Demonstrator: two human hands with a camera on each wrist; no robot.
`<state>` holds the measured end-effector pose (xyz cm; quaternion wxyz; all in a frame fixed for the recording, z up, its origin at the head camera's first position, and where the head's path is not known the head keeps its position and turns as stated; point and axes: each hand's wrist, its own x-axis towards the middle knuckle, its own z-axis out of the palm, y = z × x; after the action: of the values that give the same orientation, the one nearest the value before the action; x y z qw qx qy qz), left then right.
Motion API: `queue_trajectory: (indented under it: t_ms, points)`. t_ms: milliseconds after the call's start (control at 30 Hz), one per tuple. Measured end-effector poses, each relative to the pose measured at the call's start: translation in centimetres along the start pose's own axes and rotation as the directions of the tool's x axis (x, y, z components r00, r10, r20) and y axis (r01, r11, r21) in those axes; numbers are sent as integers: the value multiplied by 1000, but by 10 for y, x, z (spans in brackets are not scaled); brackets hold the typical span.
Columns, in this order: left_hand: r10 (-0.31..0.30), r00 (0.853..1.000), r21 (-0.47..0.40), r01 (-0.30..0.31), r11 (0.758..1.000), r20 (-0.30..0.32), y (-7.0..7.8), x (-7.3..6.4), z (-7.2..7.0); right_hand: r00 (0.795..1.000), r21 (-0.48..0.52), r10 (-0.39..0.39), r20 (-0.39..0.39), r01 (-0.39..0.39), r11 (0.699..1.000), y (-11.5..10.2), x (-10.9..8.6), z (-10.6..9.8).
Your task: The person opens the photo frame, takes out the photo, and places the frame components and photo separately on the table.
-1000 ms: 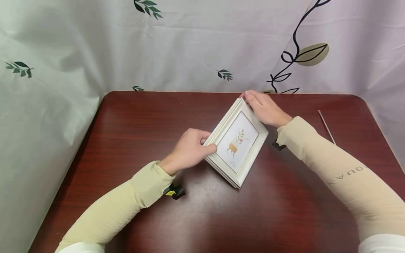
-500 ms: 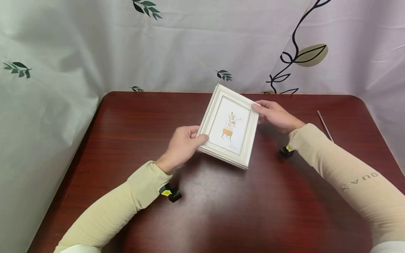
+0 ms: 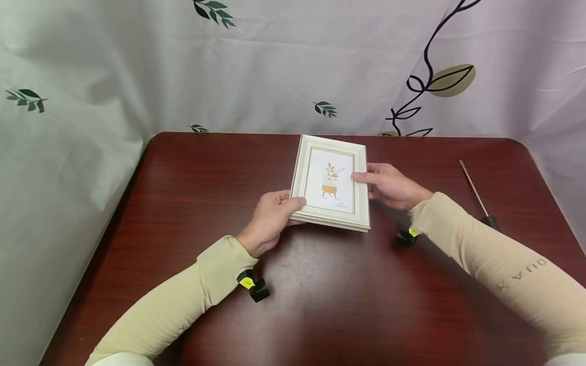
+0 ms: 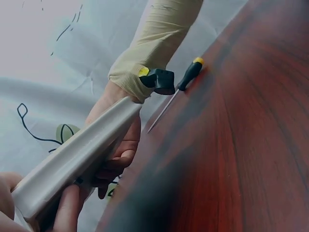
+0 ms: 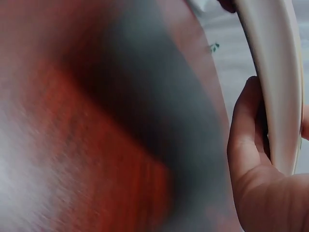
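Observation:
A cream picture frame (image 3: pixel 330 184) with a print of a potted plant is held up over the table, its front facing the head camera. My left hand (image 3: pixel 271 217) grips its lower left corner, thumb on the front and fingers behind. On the right edge, my right hand (image 3: pixel 392 186) pinches it, with the thumb across the front border. In the left wrist view the frame's side (image 4: pixel 79 157) runs between both hands, and fingers curl against its back. The right wrist view shows the frame edge-on (image 5: pixel 277 72), with right-hand fingers (image 5: pixel 245 130) behind it.
A screwdriver (image 3: pixel 475 190) with a dark, yellow-ended handle (image 4: pixel 190 75) lies on the right of the reddish-brown table (image 3: pixel 206 173), partly behind the right forearm. A pale curtain (image 3: pixel 274 61) with leaf prints hangs right behind the table.
The picture frame has turned from a steep tilt to nearly upright. My right hand has moved from its top corner down to the right edge. The left hand keeps its hold.

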<state>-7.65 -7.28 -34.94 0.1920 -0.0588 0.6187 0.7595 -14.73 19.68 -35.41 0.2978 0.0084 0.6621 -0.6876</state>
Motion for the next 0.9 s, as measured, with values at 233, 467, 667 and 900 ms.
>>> queue_trajectory:
  t_ms: [233,467,667,900]
  points:
    - [-34,999,53,32,998,33,-1,3,1,1000,-11,-1,19,1,1000,4,-3,-2]
    - [-76,993,135,64,989,90,3,13,1,1000,-52,-7,9,8,999,3,-5,-4]
    - [-122,986,180,100,979,114,7,22,1,1000,-82,-17,7,17,997,0,-8,-5]
    - [-147,985,174,129,976,94,10,40,-2,1000,-112,-28,0,28,993,0,-10,-5]
